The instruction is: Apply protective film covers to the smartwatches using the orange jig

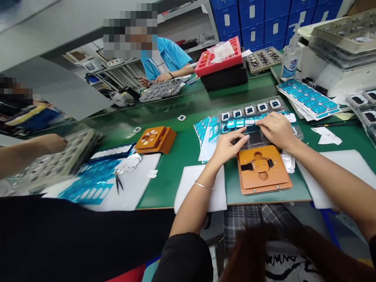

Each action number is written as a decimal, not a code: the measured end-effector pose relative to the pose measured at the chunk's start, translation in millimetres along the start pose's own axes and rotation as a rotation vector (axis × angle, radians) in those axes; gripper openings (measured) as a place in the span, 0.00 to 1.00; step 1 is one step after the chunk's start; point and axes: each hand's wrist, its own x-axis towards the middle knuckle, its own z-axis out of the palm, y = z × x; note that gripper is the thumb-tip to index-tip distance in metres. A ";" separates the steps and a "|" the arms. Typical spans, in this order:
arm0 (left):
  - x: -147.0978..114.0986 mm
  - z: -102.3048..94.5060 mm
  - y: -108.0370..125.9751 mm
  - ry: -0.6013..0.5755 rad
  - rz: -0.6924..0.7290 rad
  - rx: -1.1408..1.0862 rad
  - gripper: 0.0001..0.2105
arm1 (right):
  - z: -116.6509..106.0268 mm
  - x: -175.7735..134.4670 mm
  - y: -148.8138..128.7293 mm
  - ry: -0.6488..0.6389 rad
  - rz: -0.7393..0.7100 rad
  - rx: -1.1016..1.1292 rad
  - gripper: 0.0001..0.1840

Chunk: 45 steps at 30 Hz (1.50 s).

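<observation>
My left hand (230,145) hovers at the near left of a clear plastic tray (255,141), its thumb and fingers apart with nothing between them. Bent fingers of my right hand (277,127) are pinched at a row of blue-film labels (240,123) lying across the tray. The exact grip is partly hidden. White-framed parts with dark centres (249,110) sit in the tray's back row. Right below my hands is an orange fixture (264,178) with a recessed middle and black straps. A few white pieces (288,162) stick out at its right side.
Blue label sheets (311,98) lie at right, near a pump bottle (290,58). A red tray (219,58) rests on a black box at the back. Another orange fixture (155,140) and tweezers (118,183) lie at left. A co-worker's arm (32,150) reaches in; another person sits opposite.
</observation>
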 end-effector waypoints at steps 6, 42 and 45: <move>1.2 8.0 5.3 0.171 -0.241 -0.355 0.20 | -13.7 -3.5 -28.1 0.276 -0.379 -0.020 0.14; -10.9 5.4 12.1 0.053 0.216 -0.128 0.22 | -30.2 -10.4 -45.2 -0.013 0.261 1.118 0.15; -12.6 3.7 13.6 0.047 0.151 -0.138 0.21 | -29.8 -9.2 -40.7 0.111 0.273 1.056 0.13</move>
